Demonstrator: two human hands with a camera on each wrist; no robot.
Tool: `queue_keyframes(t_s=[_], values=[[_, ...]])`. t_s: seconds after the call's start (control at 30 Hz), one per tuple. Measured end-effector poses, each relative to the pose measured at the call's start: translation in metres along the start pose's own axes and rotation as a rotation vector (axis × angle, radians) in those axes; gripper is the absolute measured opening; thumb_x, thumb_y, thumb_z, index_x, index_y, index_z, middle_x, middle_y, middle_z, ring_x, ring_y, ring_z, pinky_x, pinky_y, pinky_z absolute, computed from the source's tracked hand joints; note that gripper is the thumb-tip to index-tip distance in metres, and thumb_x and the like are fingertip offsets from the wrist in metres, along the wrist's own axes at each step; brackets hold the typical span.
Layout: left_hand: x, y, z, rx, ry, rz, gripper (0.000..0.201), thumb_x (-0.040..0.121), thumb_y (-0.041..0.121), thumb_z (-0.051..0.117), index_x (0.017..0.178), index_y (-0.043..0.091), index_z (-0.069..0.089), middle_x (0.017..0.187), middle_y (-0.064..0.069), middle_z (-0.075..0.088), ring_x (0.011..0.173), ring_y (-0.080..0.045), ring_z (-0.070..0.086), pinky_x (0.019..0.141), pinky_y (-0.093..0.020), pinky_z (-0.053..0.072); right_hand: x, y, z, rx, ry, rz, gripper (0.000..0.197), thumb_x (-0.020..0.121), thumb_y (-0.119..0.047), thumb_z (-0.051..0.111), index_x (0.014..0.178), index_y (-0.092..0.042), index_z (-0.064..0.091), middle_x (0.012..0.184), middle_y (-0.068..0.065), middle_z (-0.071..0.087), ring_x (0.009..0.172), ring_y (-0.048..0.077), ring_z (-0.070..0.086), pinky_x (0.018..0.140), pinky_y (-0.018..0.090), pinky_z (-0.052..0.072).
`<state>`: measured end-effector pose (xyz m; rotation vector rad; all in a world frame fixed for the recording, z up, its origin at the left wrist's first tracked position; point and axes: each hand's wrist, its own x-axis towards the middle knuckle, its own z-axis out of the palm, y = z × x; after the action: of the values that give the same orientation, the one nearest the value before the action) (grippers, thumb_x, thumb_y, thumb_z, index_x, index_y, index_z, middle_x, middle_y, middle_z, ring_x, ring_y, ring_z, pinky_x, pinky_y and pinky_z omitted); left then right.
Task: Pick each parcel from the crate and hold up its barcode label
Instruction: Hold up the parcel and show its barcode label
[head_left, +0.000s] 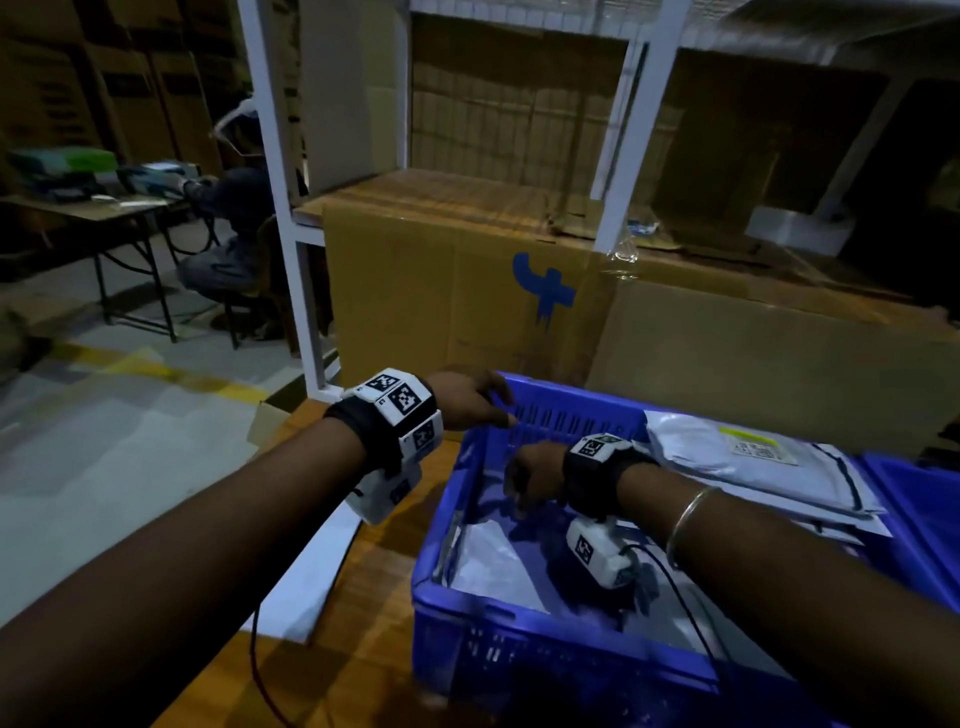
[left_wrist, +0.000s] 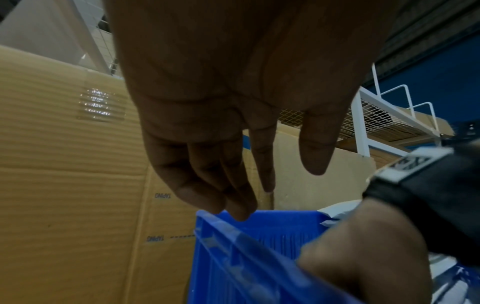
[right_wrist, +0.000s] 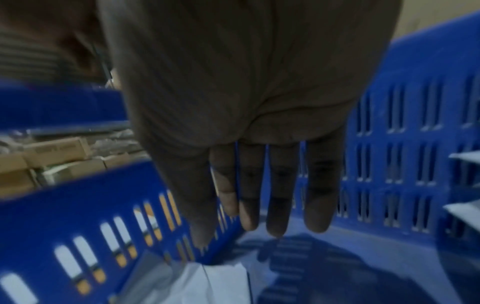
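Observation:
A blue slotted crate (head_left: 519, 623) stands on a wooden table. In its bottom lies a grey-white parcel (head_left: 488, 566), also seen in the right wrist view as a pale parcel (right_wrist: 207, 283). A second grey parcel with a barcode label (head_left: 748, 452) lies across the crate's right side. My left hand (head_left: 498, 405) hovers over the crate's far left corner, fingers relaxed and holding nothing; its fingertips (left_wrist: 233, 211) hang just above the crate rim (left_wrist: 233, 236). My right hand (head_left: 519, 493) reaches down inside the crate with straight fingers (right_wrist: 275, 226), above the parcel, not touching it.
Large cardboard boxes (head_left: 457, 291) stand right behind the crate under a white shelf frame (head_left: 291, 208). Another blue crate (head_left: 914, 499) sits at the right. A white sheet (head_left: 311, 582) lies left of the crate. A person sits at a table (head_left: 228, 249) far left.

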<state>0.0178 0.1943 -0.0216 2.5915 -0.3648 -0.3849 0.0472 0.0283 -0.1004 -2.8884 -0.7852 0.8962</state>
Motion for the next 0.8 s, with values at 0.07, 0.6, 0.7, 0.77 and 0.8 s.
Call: queue_keyframes(t_s=[0.07, 0.6, 0.7, 0.77, 0.8], values=[[0.001, -0.001, -0.001, -0.006, -0.013, 0.009, 0.040, 0.093, 0.038, 0.061, 0.129, 0.021, 0.057, 0.120, -0.005, 0.065, 0.107, -0.022, 0.060, 0.091, -0.031, 0.048, 0.015, -0.001, 0.008, -0.006, -0.028, 0.004, 0.030, 0.084, -0.019, 0.071, 0.113, -0.012, 0.070, 0.112, 0.007, 0.071, 0.099, 0.023, 0.065, 0.086, 0.026, 0.049], [0.004, -0.013, -0.008, -0.066, -0.005, -0.010, 0.043, 0.094, 0.039, 0.059, 0.132, 0.020, 0.054, 0.123, -0.006, 0.064, 0.109, -0.022, 0.060, 0.094, -0.034, 0.048, 0.069, -0.007, 0.048, -0.072, -0.216, -0.071, 0.074, 0.067, -0.043, 0.086, 0.132, -0.019, 0.059, 0.137, -0.003, 0.056, 0.120, 0.021, 0.054, 0.104, 0.036, 0.041], [0.001, -0.012, -0.008, -0.071, 0.013, -0.002, 0.042, 0.094, 0.038, 0.059, 0.131, 0.019, 0.055, 0.122, -0.006, 0.064, 0.108, -0.021, 0.060, 0.091, -0.032, 0.048, 0.074, 0.001, 0.052, -0.052, -0.210, -0.072, 0.062, 0.052, -0.057, 0.084, 0.102, -0.025, 0.068, 0.109, -0.004, 0.067, 0.094, 0.016, 0.060, 0.094, 0.036, 0.048], [-0.001, -0.012, -0.008, -0.074, 0.034, -0.006, 0.041, 0.094, 0.038, 0.060, 0.131, 0.019, 0.056, 0.123, -0.005, 0.064, 0.109, -0.020, 0.059, 0.090, -0.030, 0.047, 0.065, -0.003, 0.047, -0.021, -0.183, -0.113, 0.036, 0.065, -0.040, 0.087, 0.070, -0.025, 0.054, 0.075, -0.008, 0.056, 0.068, 0.010, 0.051, 0.078, 0.032, 0.047], [-0.002, -0.012, -0.009, -0.077, 0.036, -0.005, 0.041, 0.094, 0.038, 0.060, 0.131, 0.019, 0.056, 0.123, -0.006, 0.063, 0.110, -0.021, 0.059, 0.091, -0.030, 0.048, 0.058, -0.006, 0.041, 0.004, -0.161, -0.122, 0.040, 0.073, -0.027, 0.085, 0.065, -0.023, 0.046, 0.069, -0.007, 0.048, 0.062, 0.010, 0.044, 0.070, 0.029, 0.043]])
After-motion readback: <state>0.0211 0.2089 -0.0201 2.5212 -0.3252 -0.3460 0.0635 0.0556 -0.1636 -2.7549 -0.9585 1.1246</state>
